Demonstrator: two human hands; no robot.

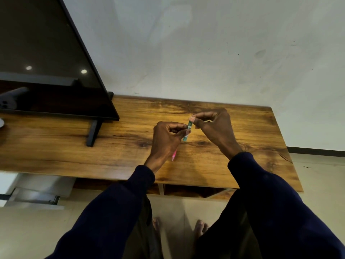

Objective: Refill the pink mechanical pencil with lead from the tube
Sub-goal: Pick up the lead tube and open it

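Observation:
A small green lead tube point(187, 132) stands almost upright above the wooden table point(74, 146). My left hand point(167, 139) pinches its middle between thumb and forefinger. The same hand also holds the pink mechanical pencil point(174, 155), whose tip pokes out below the palm toward me; most of the pencil is hidden in the hand. My right hand point(214, 128) pinches the tube's top end with thumb and forefinger. Whether the cap is on or off cannot be made out.
A large dark screen point(46, 58) on a black stand point(93, 133) fills the table's left part. A white wall runs behind the table. The table's right edge point(287, 150) is near my right arm. My bare feet show on the floor below.

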